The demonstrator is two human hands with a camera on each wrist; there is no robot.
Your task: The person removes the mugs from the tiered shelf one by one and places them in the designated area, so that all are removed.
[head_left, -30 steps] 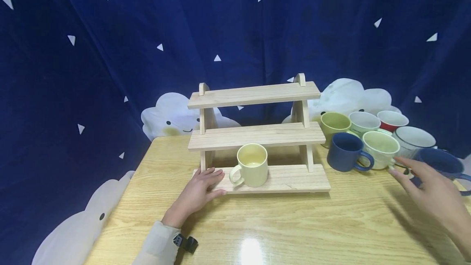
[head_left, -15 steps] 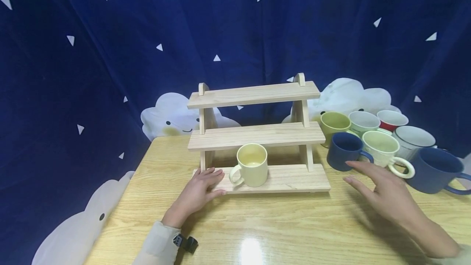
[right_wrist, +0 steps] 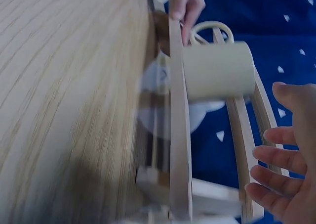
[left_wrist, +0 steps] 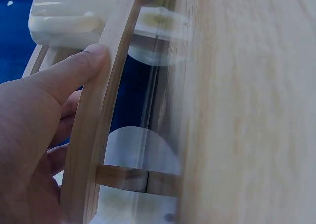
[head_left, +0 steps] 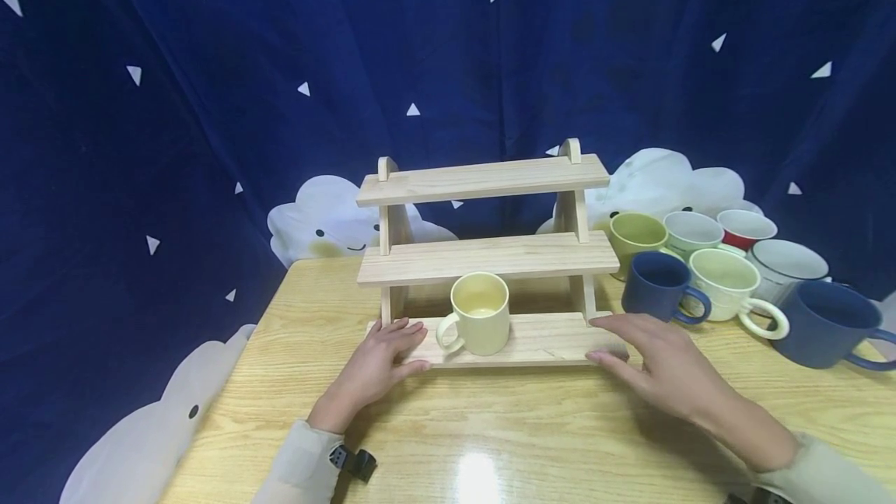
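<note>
A pale yellow mug (head_left: 484,331) stands upright on the bottom tier of a three-tier wooden display shelf (head_left: 490,259), its handle pointing left. My left hand (head_left: 374,364) rests on the left end of that tier. Its fingers lie on the board's top, and in the left wrist view the thumb presses the board's front edge (left_wrist: 94,103). At the right end, my right hand (head_left: 665,364) is held with fingers spread and nothing in it. In the right wrist view its fingers (right_wrist: 276,182) appear apart from the shelf; the mug (right_wrist: 217,70) lies beyond them.
Several mugs crowd the table's right side: a small navy mug (head_left: 654,294), a light green mug (head_left: 721,286), an olive mug (head_left: 633,236) and a large navy mug (head_left: 819,333) among them. A dark blue curtain (head_left: 448,45) hangs behind the wooden table (head_left: 532,434).
My right hand has come left from the light green mug's handle, past the small navy mug, to the shelf's right end. The left hand, shelf and yellow mug have kept their places.
</note>
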